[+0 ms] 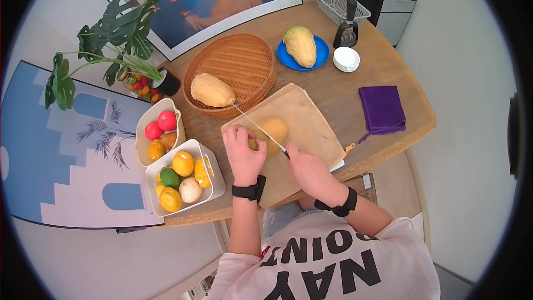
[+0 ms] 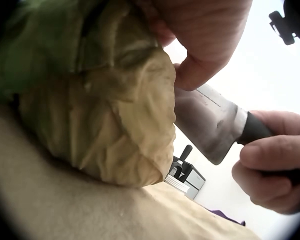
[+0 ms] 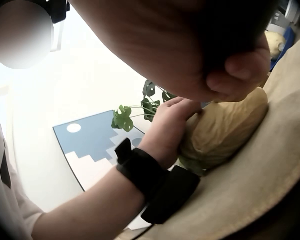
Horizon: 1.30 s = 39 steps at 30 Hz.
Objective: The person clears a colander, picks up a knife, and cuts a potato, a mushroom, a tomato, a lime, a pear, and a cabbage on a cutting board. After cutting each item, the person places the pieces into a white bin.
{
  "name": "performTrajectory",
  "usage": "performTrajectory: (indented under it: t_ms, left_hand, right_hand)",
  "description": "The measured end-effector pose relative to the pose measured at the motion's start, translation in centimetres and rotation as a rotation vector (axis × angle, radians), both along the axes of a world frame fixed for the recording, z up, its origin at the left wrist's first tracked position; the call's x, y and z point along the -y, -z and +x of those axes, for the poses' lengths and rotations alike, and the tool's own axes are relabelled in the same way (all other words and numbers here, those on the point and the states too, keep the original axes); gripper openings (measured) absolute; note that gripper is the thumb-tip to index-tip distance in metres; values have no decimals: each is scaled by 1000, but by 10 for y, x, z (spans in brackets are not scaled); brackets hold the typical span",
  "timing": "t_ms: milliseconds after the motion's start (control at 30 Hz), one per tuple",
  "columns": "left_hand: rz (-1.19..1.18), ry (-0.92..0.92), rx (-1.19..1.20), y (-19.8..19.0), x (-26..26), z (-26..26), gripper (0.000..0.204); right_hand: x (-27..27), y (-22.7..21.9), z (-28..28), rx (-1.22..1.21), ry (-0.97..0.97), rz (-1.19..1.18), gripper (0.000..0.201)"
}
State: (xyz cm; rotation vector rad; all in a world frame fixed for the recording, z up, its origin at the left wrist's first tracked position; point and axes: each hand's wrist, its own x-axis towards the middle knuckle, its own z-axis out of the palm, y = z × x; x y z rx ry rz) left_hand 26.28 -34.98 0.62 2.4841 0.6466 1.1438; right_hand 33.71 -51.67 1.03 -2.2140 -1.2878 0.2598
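Note:
A pale yellow napa cabbage (image 1: 276,129) lies on its side on a brown cutting board (image 1: 308,114). My left hand (image 1: 245,153) holds its leafy end, with bent fingers and thumb pressed onto the leaves. In my right hand (image 1: 315,173) is the black handle of a kitchen knife (image 1: 260,128). The long blade passes over the cabbage, pointing away toward the wicker tray. From the left wrist view, the wide blade (image 2: 206,122) stands edge-down right beside the cabbage (image 2: 110,115), partly hidden behind it and my left thumb. The right wrist view shows my left hand on top of the cabbage (image 3: 225,127).
A second napa cabbage (image 1: 212,90) lies in a round wicker tray (image 1: 244,55); a third (image 1: 300,46) sits on a blue plate (image 1: 323,58). Two bins of fruit (image 1: 217,180) stand left. A purple cloth (image 1: 382,110), white bowls (image 1: 346,59) and a knife block (image 1: 346,33) are right.

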Motion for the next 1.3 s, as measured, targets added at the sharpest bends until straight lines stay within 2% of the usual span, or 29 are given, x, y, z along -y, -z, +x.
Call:
performTrajectory:
  t_ms: [233, 367, 567, 667, 767, 967, 1067, 1300]
  left_hand:
    - [28, -27, -46, 1, 3, 0, 21]
    - [-3, -18, -6, 5, 0, 0, 21]
    - [154, -171, -97, -5, 11, 1, 20]
    - [123, -194, -139, -13, 19, -4, 18]
    - [93, -132, -64, -13, 20, -11, 17]
    - [49, -188, -172, -17, 28, -11, 17]
    - [44, -200, -187, -17, 27, -11, 17]
    - [41, -202, -291, -27, 32, -10, 17]
  right_hand:
    - [7, -22, -6, 32, -17, 96, 15]
    - [2, -6, -3, 42, -8, 53, 16]
    - [4, -22, -7, 129, -30, 45, 17]
    - [2, -10, -7, 122, -17, 27, 18]
    - [2, -4, -5, 119, -15, 5, 17]
    - [5, -27, -8, 135, -54, 102, 19]
    - [2, -14, -6, 130, -61, 57, 19]
    - [2, -23, -6, 94, -75, 73, 18]
